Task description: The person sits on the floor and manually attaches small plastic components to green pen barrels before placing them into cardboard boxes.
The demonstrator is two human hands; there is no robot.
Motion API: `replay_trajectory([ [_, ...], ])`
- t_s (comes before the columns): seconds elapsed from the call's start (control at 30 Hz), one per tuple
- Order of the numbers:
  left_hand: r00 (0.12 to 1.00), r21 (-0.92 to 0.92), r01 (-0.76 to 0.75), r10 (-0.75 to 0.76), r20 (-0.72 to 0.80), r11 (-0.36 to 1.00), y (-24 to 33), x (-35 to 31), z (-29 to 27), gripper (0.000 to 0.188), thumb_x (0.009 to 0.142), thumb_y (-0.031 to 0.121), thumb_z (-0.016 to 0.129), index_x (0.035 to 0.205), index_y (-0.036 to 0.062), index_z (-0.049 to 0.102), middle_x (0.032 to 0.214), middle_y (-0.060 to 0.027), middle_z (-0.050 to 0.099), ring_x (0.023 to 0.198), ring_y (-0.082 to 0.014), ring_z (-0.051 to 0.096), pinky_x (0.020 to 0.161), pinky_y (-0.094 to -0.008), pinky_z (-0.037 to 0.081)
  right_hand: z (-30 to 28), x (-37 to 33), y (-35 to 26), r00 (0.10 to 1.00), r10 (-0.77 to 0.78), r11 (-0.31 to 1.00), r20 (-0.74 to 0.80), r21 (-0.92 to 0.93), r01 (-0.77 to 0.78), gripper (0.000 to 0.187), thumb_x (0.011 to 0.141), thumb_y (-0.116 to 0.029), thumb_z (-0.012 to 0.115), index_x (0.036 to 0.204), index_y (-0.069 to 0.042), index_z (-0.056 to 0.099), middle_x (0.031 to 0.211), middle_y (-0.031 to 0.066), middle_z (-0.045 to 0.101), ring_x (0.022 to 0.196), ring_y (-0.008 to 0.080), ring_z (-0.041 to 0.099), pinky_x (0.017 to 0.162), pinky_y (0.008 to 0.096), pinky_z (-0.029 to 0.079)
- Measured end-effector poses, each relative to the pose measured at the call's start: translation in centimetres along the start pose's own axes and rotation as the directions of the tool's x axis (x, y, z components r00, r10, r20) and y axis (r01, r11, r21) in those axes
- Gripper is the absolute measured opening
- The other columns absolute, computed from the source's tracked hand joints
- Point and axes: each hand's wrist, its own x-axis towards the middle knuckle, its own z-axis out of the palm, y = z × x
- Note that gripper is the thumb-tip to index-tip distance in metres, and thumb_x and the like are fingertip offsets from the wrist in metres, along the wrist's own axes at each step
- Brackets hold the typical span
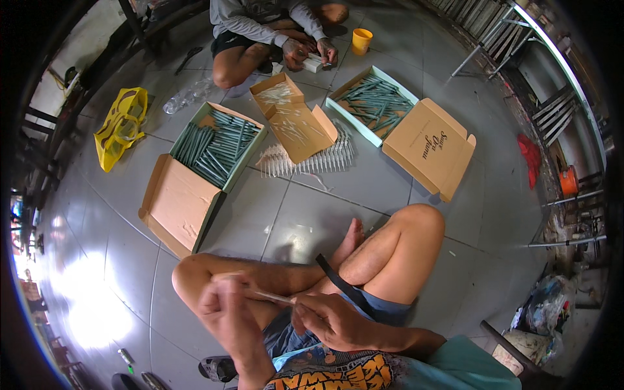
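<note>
My right hand (335, 320) is closed, its thumb and fingers pinching one end of a thin pale stick (276, 298) above my lap. At the stick's other end is my left hand (227, 312), fingers curled in and somewhat blurred by motion; it appears to grip that end. The stick slants between the two hands. Beyond my crossed legs lies an open box (218, 146) packed with dark green slim sticks. A shallow cardboard tray (305, 146) with loose thin white pieces rests on a row of clear, pale-tipped pieces (335, 156).
Another box (406, 91) of green sticks lies at the right, its printed lid folded out. Across from me a seated person's hands (312, 55) handle a small white thing. Nearby are a yellow cup (361, 41), a yellow bag (122, 123) and a clear plastic bottle (185, 97).
</note>
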Motion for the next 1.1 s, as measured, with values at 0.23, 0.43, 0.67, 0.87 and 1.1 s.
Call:
replay_trajectory([
  [0.23,0.980,0.312,-0.168,0.124,0.155,0.935,2.0,1.2,-0.2,0.011,0.089,0.002,0.062,0.081,-0.0051,0.064,0.087,-0.0159,0.068,0.084,-0.0209,0.064,0.081,-0.0331,0.051,-1.1,0.7,1.6,0.897,-0.220,0.951,-0.384,-0.289,0.110,0.023,0.099,-0.013,0.050,0.113,0.004,0.056,0.088,0.0106,0.066,0.081,0.0190,0.065,0.083,0.0331,0.050],
  [0.43,0.966,0.148,-0.098,0.058,0.253,0.984,-1.0,-1.4,1.9,0.008,0.085,0.002,0.070,0.089,-0.0043,0.068,0.111,-0.0183,0.063,0.099,-0.0227,0.061,0.085,-0.0308,0.049,-2.2,2.0,-1.4,0.929,-0.268,0.963,-0.254,-0.087,0.254,0.023,0.092,-0.004,0.060,0.114,0.004,0.058,0.097,0.0123,0.067,0.095,0.0177,0.066,0.095,0.0327,0.046],
  [0.67,0.966,0.043,0.101,-0.108,0.237,0.994,-0.8,-2.0,2.8,0.009,0.090,0.003,0.065,0.092,-0.0063,0.067,0.111,-0.0152,0.062,0.089,-0.0142,0.062,0.079,-0.0253,0.052,-1.4,2.1,-1.5,0.959,-0.093,0.927,-0.268,0.329,0.182,0.015,0.088,0.000,0.064,0.102,0.005,0.063,0.096,0.0071,0.068,0.096,0.0116,0.063,0.088,0.0267,0.048],
  [0.87,0.944,0.009,0.252,-0.248,0.215,0.968,-1.2,-1.5,2.8,0.011,0.092,0.005,0.062,0.087,-0.0044,0.066,0.096,-0.0134,0.067,0.088,-0.0171,0.062,0.082,-0.0282,0.049,-1.2,2.7,-0.6,0.943,-0.095,0.963,-0.320,0.209,0.167,0.012,0.087,-0.001,0.065,0.097,0.005,0.066,0.093,0.0071,0.069,0.088,0.0104,0.063,0.082,0.0245,0.049],
  [1.1,0.937,-0.100,0.320,-0.299,0.181,0.942,-1.8,-1.1,2.5,0.014,0.093,0.009,0.064,0.088,-0.0045,0.066,0.088,-0.0093,0.066,0.073,-0.0108,0.061,0.067,-0.0230,0.050,-0.8,3.5,-1.2,0.944,-0.004,0.960,-0.329,0.263,0.096,0.012,0.086,-0.003,0.068,0.094,0.006,0.068,0.087,0.0080,0.070,0.083,0.0108,0.065,0.077,0.0235,0.051],
])
